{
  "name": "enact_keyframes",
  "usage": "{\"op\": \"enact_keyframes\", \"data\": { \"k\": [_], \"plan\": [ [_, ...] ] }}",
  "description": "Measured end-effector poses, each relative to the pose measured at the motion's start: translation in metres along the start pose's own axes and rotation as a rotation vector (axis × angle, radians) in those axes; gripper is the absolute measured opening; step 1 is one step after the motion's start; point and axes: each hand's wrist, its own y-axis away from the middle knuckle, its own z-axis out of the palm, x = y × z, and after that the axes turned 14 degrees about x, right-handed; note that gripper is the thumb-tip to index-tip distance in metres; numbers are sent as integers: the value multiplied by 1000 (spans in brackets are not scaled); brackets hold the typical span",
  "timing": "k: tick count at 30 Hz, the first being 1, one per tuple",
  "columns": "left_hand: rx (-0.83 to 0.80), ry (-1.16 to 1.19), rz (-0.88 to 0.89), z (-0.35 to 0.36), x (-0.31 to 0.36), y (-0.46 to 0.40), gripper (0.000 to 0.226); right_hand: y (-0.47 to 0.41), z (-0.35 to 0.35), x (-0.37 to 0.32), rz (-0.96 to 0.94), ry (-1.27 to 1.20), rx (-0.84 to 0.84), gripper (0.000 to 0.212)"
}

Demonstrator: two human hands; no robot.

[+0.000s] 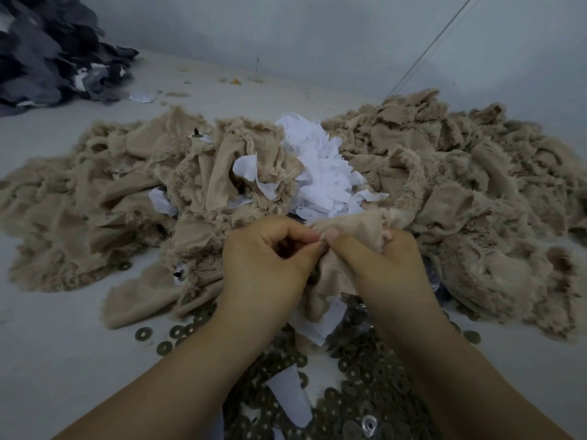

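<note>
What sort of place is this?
Probably a garment or textile workshop: a heap of frayed beige fabric scraps, a spread of round dull-metal rings, and a pile of dark grey cloth pieces.

My feed is dim, cool and flat, with only soft shadows in the beige fabric pile (95, 201). The left hand (266, 258), right hand (384, 265) and beige scrap (352, 225) look slightly smeared. The wide lens bows the far wall (317, 27); the dark heap (47, 52) far left is murky.
</note>
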Motion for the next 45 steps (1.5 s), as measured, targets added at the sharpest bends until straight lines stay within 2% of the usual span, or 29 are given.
{"op": "enact_keyframes", "data": {
  "k": [5,10,15,19,22,24,28,32,34,39,43,45],
  "plan": [
    [53,-147,279,0,-2,6,8,-1,-2,0,129,-119,-5,25],
    [64,-320,520,1,-6,10,11,2,0,1,-2,-52,98,31],
    [21,-324,588,3,-12,10,8,3,0,3,-36,10,141,15],
    [-43,-243,470,4,-11,11,11,3,0,1,-44,16,98,22],
    [-5,-152,355,3,-9,8,8,3,0,1,-72,55,93,32],
    [3,-145,371,3,-8,7,7,3,0,-1,-89,80,86,38],
    [21,-258,538,4,-11,8,12,2,1,0,-95,107,78,40],
    [5,-231,518,4,-11,6,9,2,-1,3,-95,111,73,39],
    [-19,-183,446,2,-11,4,10,1,-1,2,-106,104,75,35],
    [-80,15,73,-2,-9,0,26,-1,-2,2,-78,41,18,31],
    [-98,58,-56,-2,-9,-2,21,-5,-4,1,62,-27,-33,17],
    [-130,68,-105,-2,-9,-4,16,-8,-6,3,129,-32,-56,21]
  ]
}}
